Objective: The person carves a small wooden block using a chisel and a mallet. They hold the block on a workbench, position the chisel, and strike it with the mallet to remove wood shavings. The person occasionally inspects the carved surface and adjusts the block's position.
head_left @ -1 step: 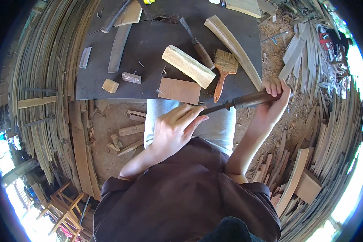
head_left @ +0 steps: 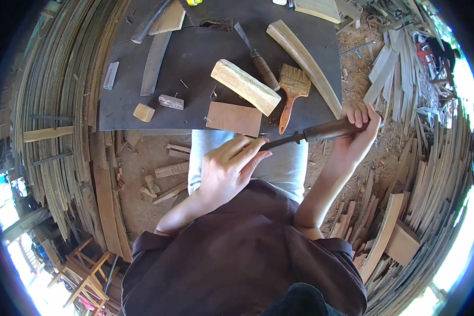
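Brown wood and dark metal meet in a chisel-like tool, held aslant by two bare hands above a person's lap, just off the near edge of a dark table. The left hand pinches the metal shaft between thumb and forefinger, its remaining fingers partly hidden, and masks the tool's left end from view. The right hand wraps the wooden handle, fingers curled over it and pressed together; where its thumb lies cannot be told.

On the tabletop, a thin reddish-brown board lies flat at the near edge, just beyond the left hand. Behind it rests a pale wooden block, set at a slant, with a paintbrush to its right, handle toward the person. A second chisel lies beyond the block, blade pointing away, while a long wooden bar slants along the table's right side. At left sit a small wooden cube and a long grey strip. The person wears a dark brown shirt and pale trousers. Stacked timber lines the left of the workspace.
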